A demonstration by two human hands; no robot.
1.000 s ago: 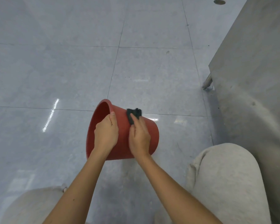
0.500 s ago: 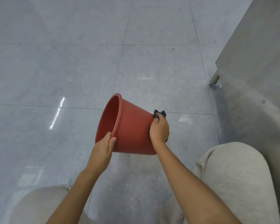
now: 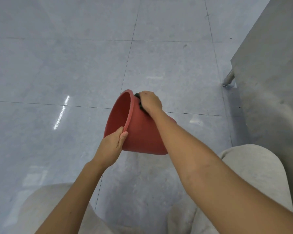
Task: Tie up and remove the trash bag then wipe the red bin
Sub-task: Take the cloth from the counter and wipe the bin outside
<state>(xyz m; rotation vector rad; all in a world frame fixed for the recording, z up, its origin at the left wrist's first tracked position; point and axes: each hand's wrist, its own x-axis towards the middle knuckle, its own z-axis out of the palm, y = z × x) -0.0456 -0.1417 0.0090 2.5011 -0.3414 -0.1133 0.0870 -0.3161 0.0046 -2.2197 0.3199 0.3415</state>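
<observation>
- Head cam, looking down: the red bin (image 3: pixel 142 135) is held tipped on its side low over the floor (image 3: pixel 74 65), mouth facing left. No bag in it, so I'd guess the bag part is done.
- Left hand (image 3: pixel 111 146) pinches the lower rim. Right hand (image 3: pixel 150 103) is clenched round a dark cloth (image 3: pixel 137 95), pressing it on the outer wall just behind the lip.
- Wiping looks midway; can't tell if the inside got done.
- Bin's smooth matte plastic, round, tapered, with a rolled lip. Floor's glossy grey tile, and the cabinet (image 3: pixel 269 81) on the right is brushed metal.
</observation>
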